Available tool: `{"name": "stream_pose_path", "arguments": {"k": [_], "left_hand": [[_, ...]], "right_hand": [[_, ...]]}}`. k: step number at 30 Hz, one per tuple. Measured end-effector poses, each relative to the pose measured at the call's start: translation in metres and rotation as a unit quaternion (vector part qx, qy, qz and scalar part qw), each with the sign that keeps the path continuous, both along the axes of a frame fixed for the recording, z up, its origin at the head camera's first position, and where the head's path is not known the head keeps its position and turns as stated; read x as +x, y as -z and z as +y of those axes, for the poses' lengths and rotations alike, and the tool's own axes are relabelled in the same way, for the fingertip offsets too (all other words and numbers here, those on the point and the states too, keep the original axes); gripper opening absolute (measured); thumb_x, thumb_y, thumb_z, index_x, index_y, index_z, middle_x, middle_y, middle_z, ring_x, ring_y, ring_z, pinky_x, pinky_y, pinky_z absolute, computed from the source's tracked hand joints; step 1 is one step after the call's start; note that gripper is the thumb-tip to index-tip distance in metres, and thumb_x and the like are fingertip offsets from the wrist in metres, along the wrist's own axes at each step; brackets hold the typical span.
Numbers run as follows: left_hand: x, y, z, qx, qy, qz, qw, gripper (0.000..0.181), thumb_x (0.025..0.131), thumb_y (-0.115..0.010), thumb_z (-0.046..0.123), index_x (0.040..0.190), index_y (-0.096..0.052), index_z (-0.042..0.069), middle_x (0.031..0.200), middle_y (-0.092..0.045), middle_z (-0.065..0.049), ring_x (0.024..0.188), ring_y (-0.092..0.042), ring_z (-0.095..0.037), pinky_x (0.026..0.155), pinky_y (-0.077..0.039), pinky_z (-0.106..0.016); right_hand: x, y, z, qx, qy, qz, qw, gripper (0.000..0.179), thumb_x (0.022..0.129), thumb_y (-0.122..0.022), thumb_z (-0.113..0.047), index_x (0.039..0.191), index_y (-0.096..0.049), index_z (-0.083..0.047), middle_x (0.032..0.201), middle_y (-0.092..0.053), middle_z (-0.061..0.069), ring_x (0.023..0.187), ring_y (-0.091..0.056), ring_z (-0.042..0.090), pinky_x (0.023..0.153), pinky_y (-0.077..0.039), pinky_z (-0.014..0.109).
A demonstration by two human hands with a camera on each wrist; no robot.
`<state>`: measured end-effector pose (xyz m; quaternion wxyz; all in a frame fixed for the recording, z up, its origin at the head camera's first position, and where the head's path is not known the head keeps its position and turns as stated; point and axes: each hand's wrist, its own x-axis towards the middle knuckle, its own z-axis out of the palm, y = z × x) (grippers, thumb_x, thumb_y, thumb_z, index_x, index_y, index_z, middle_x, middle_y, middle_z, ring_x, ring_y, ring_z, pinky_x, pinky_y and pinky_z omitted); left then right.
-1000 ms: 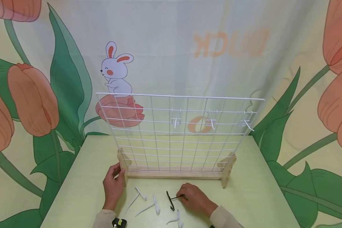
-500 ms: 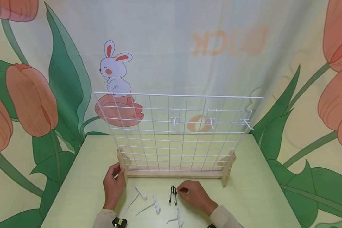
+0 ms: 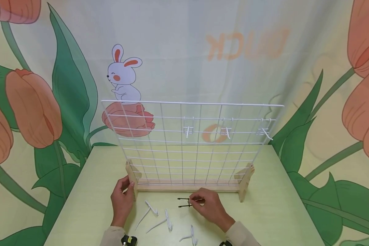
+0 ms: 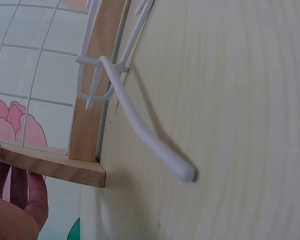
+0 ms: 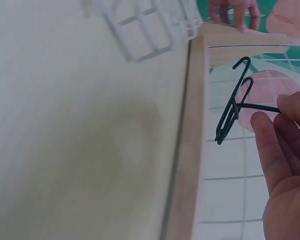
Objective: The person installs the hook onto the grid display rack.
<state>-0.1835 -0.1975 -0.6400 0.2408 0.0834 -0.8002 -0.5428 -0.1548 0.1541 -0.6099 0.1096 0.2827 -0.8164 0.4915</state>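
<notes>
My right hand [image 3: 210, 206] pinches the straight arm of a black wire display hook [image 5: 257, 106] between thumb and fingers. Its two bent prongs point left in the head view, in front of the stand's base bar. With thumb and fingers, my left hand [image 3: 123, 198] grips the left wooden foot [image 4: 55, 171] of the stand. That stand holds a white wire grid panel [image 3: 172, 103] upright. Three white hooks hang along the grid's upper right: one near the middle [image 3: 188, 131], another [image 3: 226, 132] and one at the right edge [image 3: 264, 131].
Three white hooks lie on the table before the stand: a left one [image 3: 153, 209], a middle one [image 3: 167, 221] and one nearest the front [image 3: 192, 235]. The right wooden foot [image 3: 246, 184] stands beyond my right hand. A printed curtain [image 3: 178, 51] hangs behind the table.
My right hand has moved slightly away from me and turned the black hook, so its prongs now point left. My left hand has stayed at the wooden foot.
</notes>
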Motion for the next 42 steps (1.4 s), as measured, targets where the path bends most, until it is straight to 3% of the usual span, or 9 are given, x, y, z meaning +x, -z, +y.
{"name": "stream_pose_path", "arguments": {"k": [4, 9, 19, 29, 39, 42], "left_hand": [[0.001, 0.000, 0.000, 0.006, 0.000, -0.009, 0.9999, 0.032, 0.104, -0.069, 0.016, 0.135, -0.066, 0.012, 0.126, -0.074, -0.012, 0.108, -0.062, 0.002, 0.080, -0.050, -0.003], [0.001, -0.001, 0.000, 0.009, 0.004, -0.013, 0.9999, 0.032, 0.105, -0.069, 0.017, 0.136, -0.066, 0.013, 0.126, -0.074, -0.011, 0.107, -0.060, 0.008, 0.080, -0.050, -0.003], [0.001, -0.002, -0.001, 0.023, 0.005, -0.003, 0.9997, 0.032, 0.103, -0.070, 0.015, 0.135, -0.067, 0.012, 0.124, -0.074, -0.013, 0.106, -0.061, 0.004, 0.079, -0.051, -0.004], [0.001, -0.003, -0.001, 0.039, 0.015, 0.012, 0.9991, 0.031, 0.103, -0.070, 0.014, 0.135, -0.069, 0.013, 0.122, -0.075, -0.014, 0.109, -0.066, -0.007, 0.079, -0.053, -0.006], [0.001, -0.004, 0.001, 0.033, 0.013, 0.003, 0.9994, 0.032, 0.103, -0.070, 0.013, 0.135, -0.068, 0.012, 0.124, -0.074, -0.013, 0.111, -0.067, -0.016, 0.079, -0.052, -0.006], [0.001, -0.004, 0.000, 0.033, 0.013, 0.004, 0.9994, 0.032, 0.103, -0.070, 0.012, 0.135, -0.068, 0.012, 0.123, -0.075, -0.013, 0.110, -0.067, -0.011, 0.079, -0.052, -0.006]], "right_hand": [[0.000, -0.015, -0.007, -0.025, -0.004, 0.025, 0.9994, 0.013, 0.090, -0.082, -0.001, 0.098, -0.077, -0.010, 0.090, -0.078, 0.003, 0.079, -0.075, 0.006, 0.067, -0.062, 0.020], [0.002, -0.038, -0.017, -0.045, -0.004, 0.033, 0.9984, 0.011, 0.091, -0.082, -0.002, 0.098, -0.079, -0.009, 0.090, -0.081, 0.005, 0.076, -0.078, 0.009, 0.068, -0.063, 0.020], [0.000, -0.091, -0.035, -0.079, 0.007, 0.102, 0.9916, 0.015, 0.091, -0.081, 0.000, 0.102, -0.078, -0.010, 0.093, -0.080, 0.007, 0.079, -0.078, 0.014, 0.070, -0.064, 0.023], [-0.010, -0.149, -0.052, -0.101, 0.011, 0.204, 0.9736, 0.022, 0.086, -0.083, 0.004, 0.100, -0.078, -0.012, 0.093, -0.079, 0.006, 0.078, -0.077, 0.014, 0.073, -0.063, 0.022], [-0.014, -0.185, -0.068, -0.119, -0.014, 0.259, 0.9585, 0.022, 0.082, -0.084, 0.008, 0.097, -0.078, -0.008, 0.091, -0.079, 0.008, 0.080, -0.077, 0.017, 0.073, -0.064, 0.025], [-0.015, -0.193, -0.071, -0.120, -0.018, 0.274, 0.9540, 0.022, 0.082, -0.084, 0.007, 0.097, -0.078, -0.007, 0.091, -0.078, 0.008, 0.080, -0.076, 0.017, 0.072, -0.064, 0.025]]}}
